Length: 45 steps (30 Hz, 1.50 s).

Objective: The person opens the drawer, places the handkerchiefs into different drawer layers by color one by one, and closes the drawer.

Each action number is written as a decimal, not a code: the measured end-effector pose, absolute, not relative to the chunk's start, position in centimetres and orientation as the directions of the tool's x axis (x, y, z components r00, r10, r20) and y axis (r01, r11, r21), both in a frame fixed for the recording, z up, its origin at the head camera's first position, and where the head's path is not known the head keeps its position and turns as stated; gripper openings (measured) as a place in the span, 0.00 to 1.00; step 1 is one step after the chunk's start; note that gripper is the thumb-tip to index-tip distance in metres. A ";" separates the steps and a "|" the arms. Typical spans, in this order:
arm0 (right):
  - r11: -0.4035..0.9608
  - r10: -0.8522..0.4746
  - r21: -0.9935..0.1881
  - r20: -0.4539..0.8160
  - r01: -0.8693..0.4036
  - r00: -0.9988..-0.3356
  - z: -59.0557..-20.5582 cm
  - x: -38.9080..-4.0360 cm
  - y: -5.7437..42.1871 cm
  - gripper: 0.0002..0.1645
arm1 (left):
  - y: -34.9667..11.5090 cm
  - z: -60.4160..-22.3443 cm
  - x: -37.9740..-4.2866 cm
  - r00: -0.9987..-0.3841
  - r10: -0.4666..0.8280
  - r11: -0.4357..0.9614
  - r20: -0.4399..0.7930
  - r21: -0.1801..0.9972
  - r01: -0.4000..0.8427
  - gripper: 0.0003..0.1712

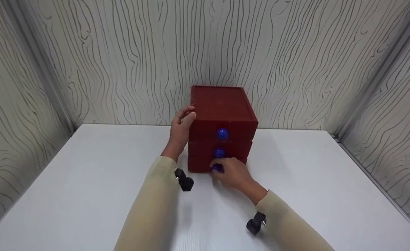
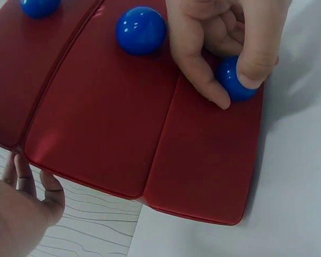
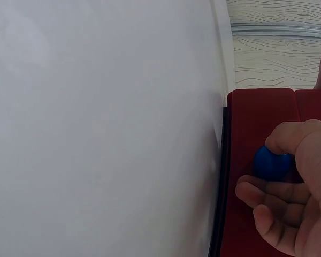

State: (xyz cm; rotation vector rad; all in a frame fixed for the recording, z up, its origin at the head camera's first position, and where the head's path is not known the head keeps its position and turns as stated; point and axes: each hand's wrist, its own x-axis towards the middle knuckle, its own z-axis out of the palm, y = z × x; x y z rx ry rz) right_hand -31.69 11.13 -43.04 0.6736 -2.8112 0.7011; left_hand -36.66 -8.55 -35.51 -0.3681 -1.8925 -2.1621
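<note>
A dark red box of three stacked drawers (image 1: 222, 104) stands on the white table, each drawer front bearing a round blue knob. My right hand (image 1: 234, 172) pinches the bottom knob (image 2: 235, 80) between thumb and index finger. In the right wrist view, the thumb lies on one side of that knob (image 3: 272, 163) and the fingers on the other. The left hand (image 1: 181, 130) rests against the box's left side, its fingertips near the top edge. Above the right hand sit the middle knob (image 1: 219, 152) and the top knob (image 1: 222, 133). All three drawers look closed.
The white table (image 1: 114, 174) reaches to wood-grain panels (image 1: 128, 62) at the back and both sides. Metal strips run along the corners. A small black device (image 1: 184, 180) is fixed at the left sleeve and another (image 1: 256, 223) at the right.
</note>
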 end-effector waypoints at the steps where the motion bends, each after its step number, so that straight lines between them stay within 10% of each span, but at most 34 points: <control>1: 0.789 -0.385 -0.402 0.265 -0.464 -0.884 -43.0 -31.7 11.1 0.11 | -8.5 -35.5 -36.7 -0.939 -0.017 -0.130 0.343 0.931 0.342 0.19; 45: 0.787 -0.402 -0.357 0.320 -0.502 -0.858 -44.0 -31.7 9.9 0.12 | -9.4 -34.2 -36.0 -0.959 -0.059 -0.046 0.277 0.959 0.279 0.19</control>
